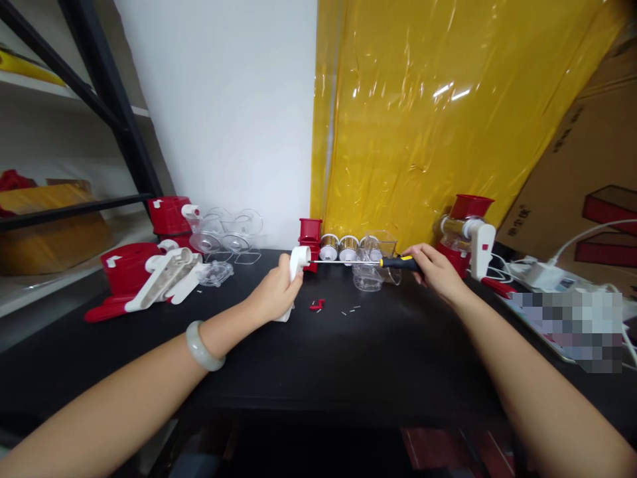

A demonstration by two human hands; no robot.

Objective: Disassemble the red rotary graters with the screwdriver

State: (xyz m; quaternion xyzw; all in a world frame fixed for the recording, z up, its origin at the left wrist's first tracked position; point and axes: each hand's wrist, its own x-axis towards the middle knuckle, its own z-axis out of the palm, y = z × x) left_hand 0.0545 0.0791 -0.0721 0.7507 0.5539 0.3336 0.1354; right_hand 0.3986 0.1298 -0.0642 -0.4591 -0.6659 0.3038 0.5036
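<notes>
My left hand [277, 289] is wrapped round a white plastic crank handle [300, 257], whose round end faces right. In my right hand [432, 269] is a screwdriver [398, 263] with a black and yellow grip, held level and pointing left. Its long shaft reaches to the round end of the white handle; whether the tip sits in a screw is too small to tell. On the black table [348, 365] below lie a small red plastic part [317, 305] and several tiny screws [354, 309].
Red and white grater bodies [129, 269] and clear plastic parts [226, 232] stand at the left. Metal drum cutters [348, 248] and red hoppers [310, 230] line the back. An assembled grater [468, 229], a charger with cables [545, 273] and a large carton [572, 159] are at the right.
</notes>
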